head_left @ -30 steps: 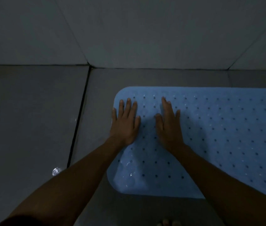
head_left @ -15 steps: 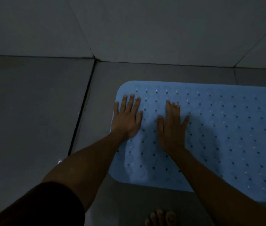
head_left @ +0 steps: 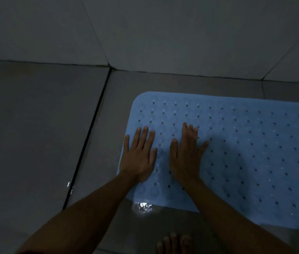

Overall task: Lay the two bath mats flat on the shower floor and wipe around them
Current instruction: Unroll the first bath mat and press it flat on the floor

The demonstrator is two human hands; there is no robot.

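Note:
A light blue bath mat [head_left: 246, 147] with rows of small holes lies flat on the grey tiled shower floor [head_left: 35, 134]; its right end runs out of view. My left hand [head_left: 139, 156] rests palm down on the mat's left edge, fingers spread. Just to its right, my right hand [head_left: 186, 154] also presses flat on the mat. Neither hand holds anything. Only one mat is in view.
A tiled wall [head_left: 163, 33] rises just behind the mat. A dark grout line [head_left: 88, 136] crosses the floor left of the mat. Wet patches glint on the floor [head_left: 142, 206] at the mat's near edge. My bare toes [head_left: 172, 242] show at the bottom.
Both hands have slid toward me along the mat's left end, staying flat on it. The view has tilted down, so my toes have come into sight.

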